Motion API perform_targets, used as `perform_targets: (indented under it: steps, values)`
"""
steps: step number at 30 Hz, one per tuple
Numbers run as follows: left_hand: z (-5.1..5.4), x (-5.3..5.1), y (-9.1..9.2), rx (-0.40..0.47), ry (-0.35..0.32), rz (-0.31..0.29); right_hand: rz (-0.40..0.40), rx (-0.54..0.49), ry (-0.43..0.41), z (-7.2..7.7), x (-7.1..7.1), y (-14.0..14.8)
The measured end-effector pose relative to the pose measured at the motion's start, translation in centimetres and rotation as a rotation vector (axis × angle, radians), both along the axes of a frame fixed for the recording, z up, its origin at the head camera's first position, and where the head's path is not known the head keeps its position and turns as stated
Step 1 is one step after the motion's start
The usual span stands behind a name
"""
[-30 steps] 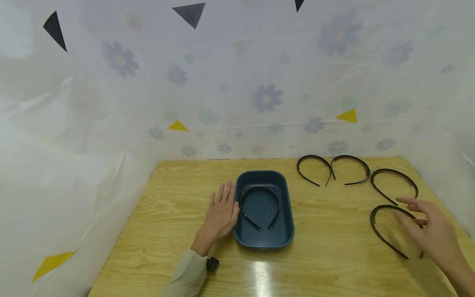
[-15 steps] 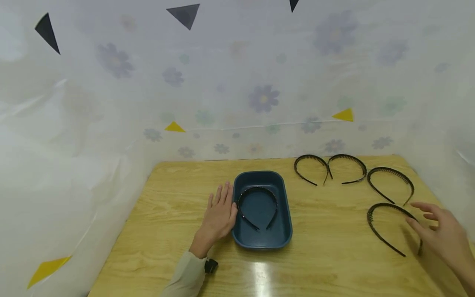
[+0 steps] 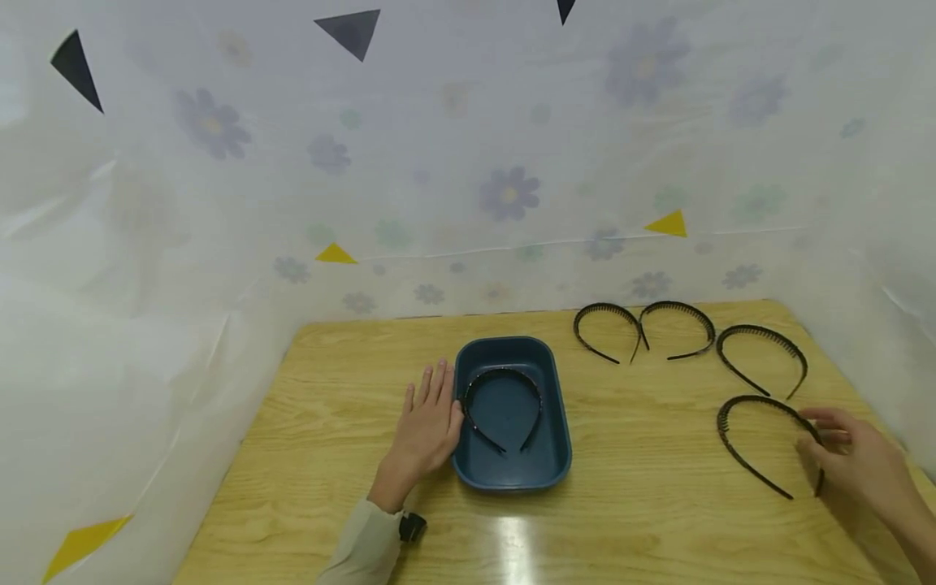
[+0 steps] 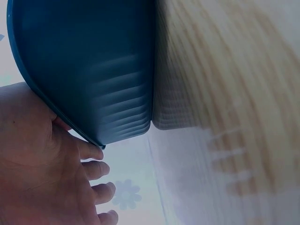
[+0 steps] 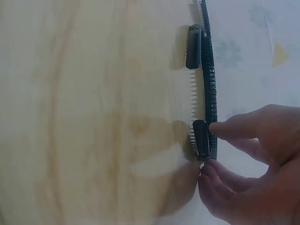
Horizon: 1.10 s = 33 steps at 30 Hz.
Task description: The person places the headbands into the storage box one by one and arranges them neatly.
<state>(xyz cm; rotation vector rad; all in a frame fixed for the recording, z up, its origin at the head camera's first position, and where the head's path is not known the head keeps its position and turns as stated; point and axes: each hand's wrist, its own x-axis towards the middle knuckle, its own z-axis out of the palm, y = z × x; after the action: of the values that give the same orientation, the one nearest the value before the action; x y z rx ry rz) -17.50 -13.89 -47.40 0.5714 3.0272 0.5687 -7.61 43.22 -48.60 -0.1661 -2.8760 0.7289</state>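
My left hand lies with straight fingers along the left side of a dark blue plastic tray. Its thumb touches the rim, and the left wrist view shows the palm beside the tray wall. One black headband rests inside the tray. To the right, thumb and fingers of my right hand pinch the right arm of the nearest black toothed headband, which lies on the table. In the right wrist view, the thumb is on one side of that headband's tip and the fingers are on the other.
Beyond that headband, three more black headbands lie at the back right: a left one, a middle one and a right one. White flowered sheeting surrounds the wooden table at its back and sides.
My right hand has drawn back from above the nearest headband to its right arm, and its thumb and fingers have closed there. The left hand and tray keep their places.
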Motion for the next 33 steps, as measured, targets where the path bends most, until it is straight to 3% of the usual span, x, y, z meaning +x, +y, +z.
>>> perform_targets:
  steps: [15,25,33]
  values:
    - [-0.3,-0.1,-0.1,0.013,0.017,-0.003,0.029,0.061,-0.024,0.4,-0.3,-0.3]
    - [-0.1,-0.1,-0.1,0.020,0.011,-0.007,-0.045,0.036,-0.071,1.1,0.1,-1.3]
    - [-0.1,-0.1,-0.1,0.018,0.011,-0.011,-0.028,0.041,0.001,1.6,0.3,-2.3]
